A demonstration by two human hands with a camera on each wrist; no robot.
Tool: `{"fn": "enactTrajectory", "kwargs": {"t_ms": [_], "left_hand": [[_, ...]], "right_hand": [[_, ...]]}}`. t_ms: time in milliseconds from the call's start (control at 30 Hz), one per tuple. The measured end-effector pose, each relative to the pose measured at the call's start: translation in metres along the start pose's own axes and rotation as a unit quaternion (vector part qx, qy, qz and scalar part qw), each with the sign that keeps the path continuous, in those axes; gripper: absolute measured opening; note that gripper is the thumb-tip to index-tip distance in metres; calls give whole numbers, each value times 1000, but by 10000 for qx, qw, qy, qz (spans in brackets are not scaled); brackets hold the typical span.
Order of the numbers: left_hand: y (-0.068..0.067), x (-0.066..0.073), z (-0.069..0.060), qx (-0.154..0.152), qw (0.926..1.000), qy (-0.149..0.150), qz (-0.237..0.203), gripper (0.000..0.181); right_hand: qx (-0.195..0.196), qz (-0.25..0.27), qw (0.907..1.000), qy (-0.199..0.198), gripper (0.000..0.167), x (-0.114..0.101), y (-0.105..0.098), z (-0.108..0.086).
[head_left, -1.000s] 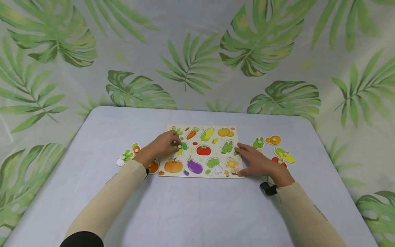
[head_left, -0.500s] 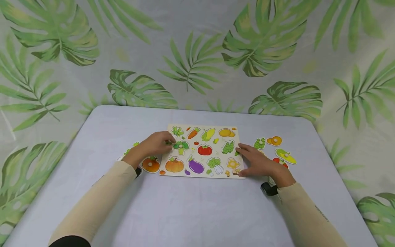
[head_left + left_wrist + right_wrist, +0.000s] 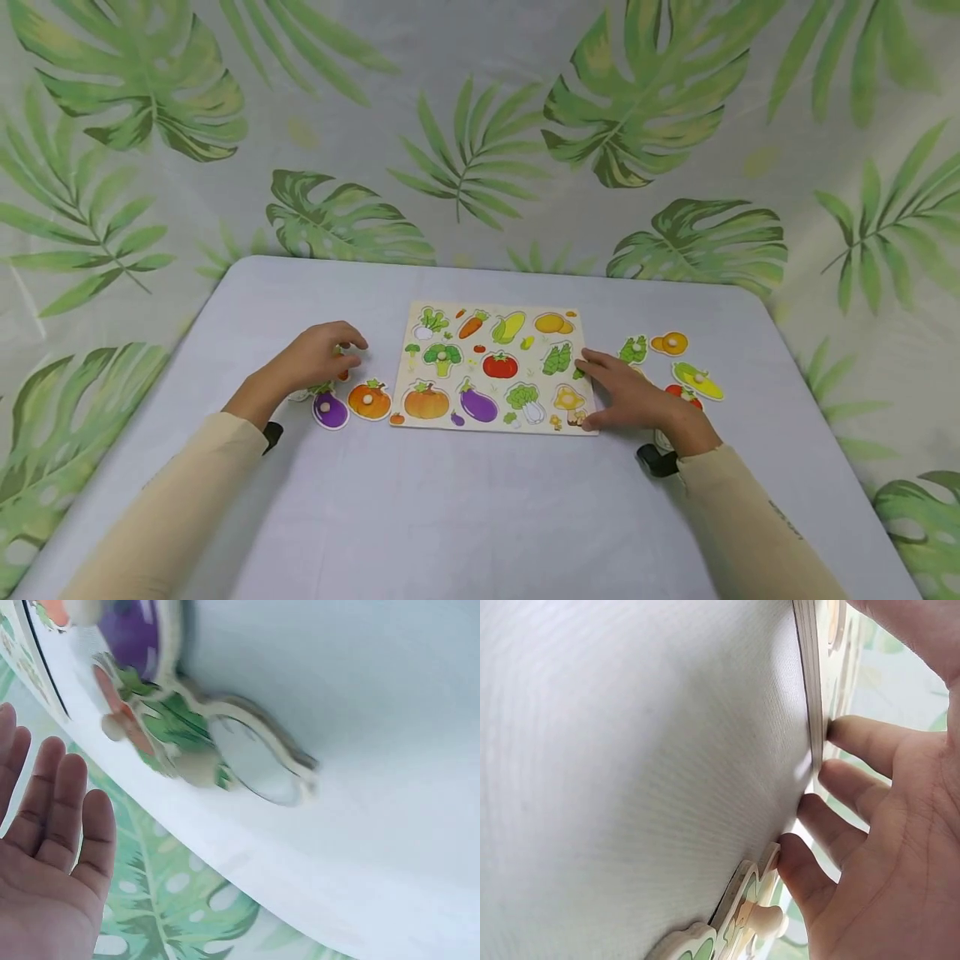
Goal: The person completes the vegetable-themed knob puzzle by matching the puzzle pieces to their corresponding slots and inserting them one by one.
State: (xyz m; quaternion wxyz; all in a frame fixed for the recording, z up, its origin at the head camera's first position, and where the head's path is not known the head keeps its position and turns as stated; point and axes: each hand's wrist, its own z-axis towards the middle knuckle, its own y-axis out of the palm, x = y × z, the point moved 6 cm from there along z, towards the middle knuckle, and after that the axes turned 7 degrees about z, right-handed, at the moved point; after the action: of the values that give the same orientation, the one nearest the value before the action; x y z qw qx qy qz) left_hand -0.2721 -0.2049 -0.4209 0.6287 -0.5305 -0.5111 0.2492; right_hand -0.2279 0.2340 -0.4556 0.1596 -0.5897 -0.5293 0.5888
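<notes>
My left hand (image 3: 311, 358) hovers over the loose knobbed pieces left of the vegetable puzzle board (image 3: 397, 410). Its fingers are relaxed and hold nothing; the left wrist view shows the bare palm (image 3: 49, 877). Below it are a turnip piece (image 3: 255, 761) and a carrot piece (image 3: 343, 375), mostly hidden in the head view. An eggplant piece (image 3: 336, 414) and a pumpkin piece (image 3: 378, 402) lie nearer the board. A broccoli piece (image 3: 442, 356) with a knob sits in its slot. My right hand (image 3: 641, 400) rests with spread fingers at the board's right edge.
Right of the board lie loose pieces: green asparagus-like spears (image 3: 633, 348), a potato-like one (image 3: 670, 343), corn (image 3: 697, 381) and a tomato (image 3: 684, 395), partly behind my right hand. White cloth covers the table (image 3: 480, 517); a leaf-patterned curtain (image 3: 480, 125) hangs behind.
My left hand has let go of the broccoli piece in the board and moved left, over the loose pieces. The eggplant and pumpkin pieces are now uncovered. My right hand stays in place.
</notes>
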Motion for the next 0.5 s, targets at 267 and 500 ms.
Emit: {"fn": "enactTrajectory", "kwargs": {"t_ms": [267, 500], "left_hand": [[-4, -13, -29, 313, 9988, 141, 342, 16], [-2, -19, -58, 501, 9958, 357, 683, 12]], "right_hand": [[37, -57, 10000, -49, 96, 0, 1, 0], [-9, -52, 10000, -1, 98, 1, 1, 1]]}}
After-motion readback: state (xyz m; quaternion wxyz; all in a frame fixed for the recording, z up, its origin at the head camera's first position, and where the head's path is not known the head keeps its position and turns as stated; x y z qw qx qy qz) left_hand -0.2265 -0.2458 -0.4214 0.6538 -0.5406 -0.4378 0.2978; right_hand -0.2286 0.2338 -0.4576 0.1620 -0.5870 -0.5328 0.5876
